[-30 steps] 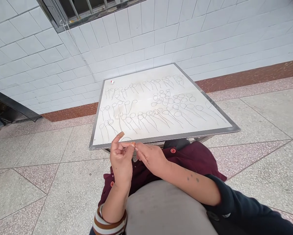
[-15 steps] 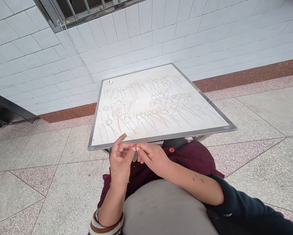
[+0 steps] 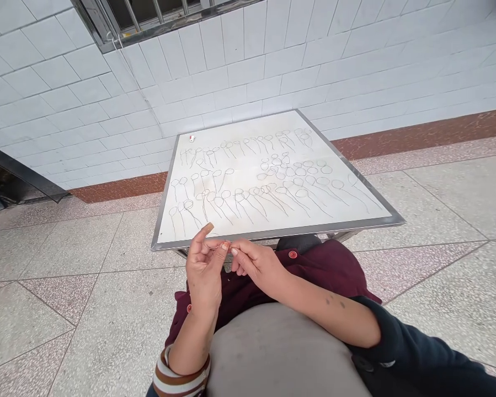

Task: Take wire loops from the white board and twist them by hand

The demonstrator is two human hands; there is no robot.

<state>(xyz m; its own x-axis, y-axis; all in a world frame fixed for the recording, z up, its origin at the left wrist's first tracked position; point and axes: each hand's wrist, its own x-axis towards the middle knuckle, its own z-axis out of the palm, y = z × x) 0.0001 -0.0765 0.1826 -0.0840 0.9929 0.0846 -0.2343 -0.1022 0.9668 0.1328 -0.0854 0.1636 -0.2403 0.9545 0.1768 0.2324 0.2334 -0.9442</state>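
Just past the near edge of the white table [image 3: 248, 227], my left hand [image 3: 205, 270] pinches a thin wire between thumb and forefinger, with another finger raised. My right hand [image 3: 258, 264] meets it tip to tip, thumb and forefinger pressed together at the same wire. Most of the wire is too fine to make out against the fingers. On the tabletop lie several thin wire loops with long tails, in rough rows; one loop [image 3: 302, 193] is near the right front, and a group of small loops [image 3: 276, 160] sits right of the middle.
A small red and white object [image 3: 192, 138] rests at the table's back left corner. Behind the table stands a white tiled wall [image 3: 239, 77] with a barred window [image 3: 156, 11]. Dark red cloth [image 3: 334, 270] covers my lap below the table edge.
The table and wall appear shifted slightly to the right in view. Both hands remain together at the fingertips, and the wire loop above my left hand is now harder to see.
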